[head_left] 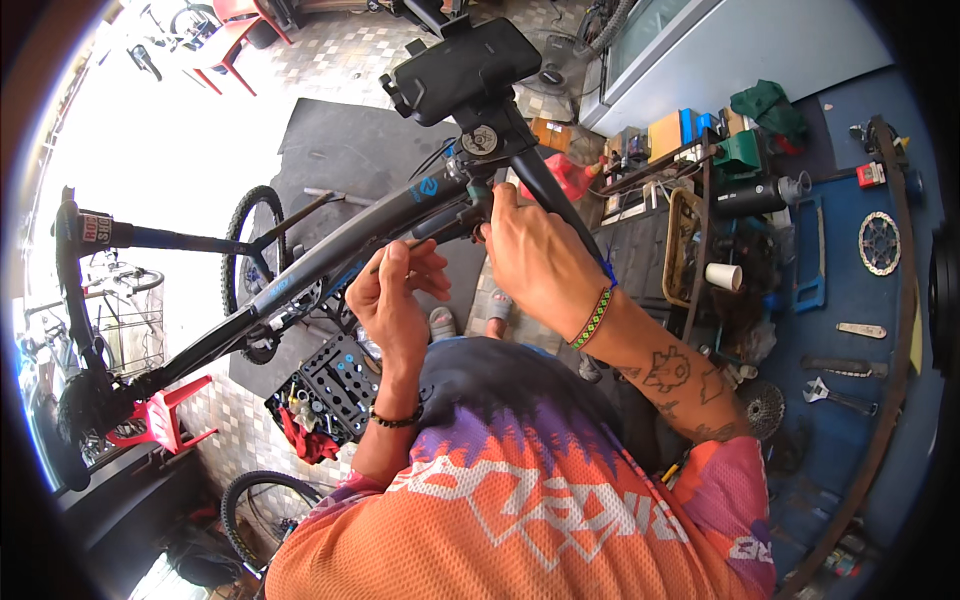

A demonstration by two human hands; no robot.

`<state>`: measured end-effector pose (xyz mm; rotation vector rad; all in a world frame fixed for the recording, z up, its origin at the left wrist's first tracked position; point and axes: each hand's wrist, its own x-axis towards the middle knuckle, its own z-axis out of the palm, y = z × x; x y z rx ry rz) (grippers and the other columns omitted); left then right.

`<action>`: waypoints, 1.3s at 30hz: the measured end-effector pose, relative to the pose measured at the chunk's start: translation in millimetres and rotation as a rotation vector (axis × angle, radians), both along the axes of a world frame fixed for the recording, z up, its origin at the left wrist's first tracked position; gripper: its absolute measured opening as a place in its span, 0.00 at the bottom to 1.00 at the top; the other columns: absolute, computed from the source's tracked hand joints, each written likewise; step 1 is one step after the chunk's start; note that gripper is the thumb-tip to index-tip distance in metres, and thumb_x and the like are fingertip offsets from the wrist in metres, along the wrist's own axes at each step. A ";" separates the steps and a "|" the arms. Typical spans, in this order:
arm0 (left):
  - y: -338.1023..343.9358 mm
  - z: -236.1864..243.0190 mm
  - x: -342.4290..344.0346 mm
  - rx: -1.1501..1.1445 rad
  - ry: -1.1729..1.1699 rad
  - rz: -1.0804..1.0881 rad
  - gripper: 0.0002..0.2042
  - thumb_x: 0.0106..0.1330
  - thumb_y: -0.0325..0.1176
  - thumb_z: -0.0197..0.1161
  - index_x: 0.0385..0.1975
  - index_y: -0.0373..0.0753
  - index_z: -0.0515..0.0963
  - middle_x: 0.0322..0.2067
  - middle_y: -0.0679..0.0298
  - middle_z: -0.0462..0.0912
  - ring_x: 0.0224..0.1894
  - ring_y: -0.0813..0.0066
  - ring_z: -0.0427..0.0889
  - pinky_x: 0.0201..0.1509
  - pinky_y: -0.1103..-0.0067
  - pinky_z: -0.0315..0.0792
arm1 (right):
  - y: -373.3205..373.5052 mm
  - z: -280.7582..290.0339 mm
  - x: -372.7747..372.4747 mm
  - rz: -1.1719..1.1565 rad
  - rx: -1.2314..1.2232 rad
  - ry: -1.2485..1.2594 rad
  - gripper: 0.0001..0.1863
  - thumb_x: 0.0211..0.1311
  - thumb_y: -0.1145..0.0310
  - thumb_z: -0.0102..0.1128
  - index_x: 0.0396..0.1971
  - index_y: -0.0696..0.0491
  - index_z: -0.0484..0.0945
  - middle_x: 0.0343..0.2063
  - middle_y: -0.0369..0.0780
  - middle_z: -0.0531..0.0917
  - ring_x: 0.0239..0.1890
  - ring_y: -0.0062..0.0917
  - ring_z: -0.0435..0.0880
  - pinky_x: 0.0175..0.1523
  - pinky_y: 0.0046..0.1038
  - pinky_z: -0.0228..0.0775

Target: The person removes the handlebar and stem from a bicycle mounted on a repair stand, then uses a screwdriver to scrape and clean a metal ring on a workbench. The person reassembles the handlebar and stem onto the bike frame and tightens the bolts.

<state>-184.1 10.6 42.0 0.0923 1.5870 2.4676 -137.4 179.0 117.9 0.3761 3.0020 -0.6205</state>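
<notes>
A dark grey bicycle frame (pixel 340 248) with blue markings slants across the view, up to its stem cap (pixel 480 140). Above the stem sits a black phone holder (pixel 465 68). My left hand (pixel 392 295) is just below the frame's tube, thumb and forefinger pinched at a thin dark piece too small to name. My right hand (pixel 540 250) reaches up to the underside of the frame near the head tube, its fingers curled in. What those fingers grip is hidden behind the hand and the frame.
An open tool case (pixel 338 385) lies below left of my left hand. On the right, a blue tool board (pixel 850 290) carries an adjustable wrench (pixel 838 396), a hacksaw (pixel 810 255) and a brake disc (pixel 880 243). A white cup (pixel 724 277) and red stool (pixel 165 420) are also about.
</notes>
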 end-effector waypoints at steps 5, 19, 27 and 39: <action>-8.7 27.1 -16.2 -0.251 0.103 -0.107 0.16 0.80 0.35 0.63 0.37 0.26 0.87 0.28 0.57 0.89 0.23 0.75 0.85 0.25 0.80 0.79 | 3.7 9.3 -2.5 0.052 -0.019 0.010 0.16 0.76 0.69 0.59 0.49 0.70 0.72 0.27 0.60 0.84 0.33 0.52 0.90 0.34 0.45 0.82; 27.5 129.9 -87.5 -1.499 1.210 -1.013 0.08 0.69 0.31 0.65 0.37 0.32 0.84 0.24 0.48 0.85 0.29 0.46 0.87 0.34 0.58 0.79 | 6.3 8.1 -5.1 0.057 -0.003 0.076 0.12 0.73 0.73 0.60 0.43 0.68 0.71 0.23 0.59 0.84 0.33 0.53 0.90 0.36 0.46 0.83; 33.9 78.4 -89.3 -1.345 1.104 -0.894 0.06 0.64 0.28 0.62 0.32 0.30 0.82 0.27 0.45 0.86 0.32 0.42 0.87 0.37 0.55 0.80 | 4.5 -4.4 -1.6 0.076 0.087 0.093 0.18 0.71 0.72 0.60 0.50 0.72 0.71 0.24 0.56 0.85 0.30 0.46 0.91 0.34 0.40 0.84; 34.8 -29.7 -83.1 -0.824 1.268 -0.410 0.11 0.59 0.26 0.69 0.38 0.34 0.75 0.34 0.54 0.80 0.28 0.50 0.83 0.30 0.63 0.79 | 1.6 3.1 -8.8 0.036 0.079 0.073 0.20 0.74 0.66 0.63 0.51 0.67 0.70 0.23 0.53 0.85 0.29 0.45 0.91 0.33 0.40 0.83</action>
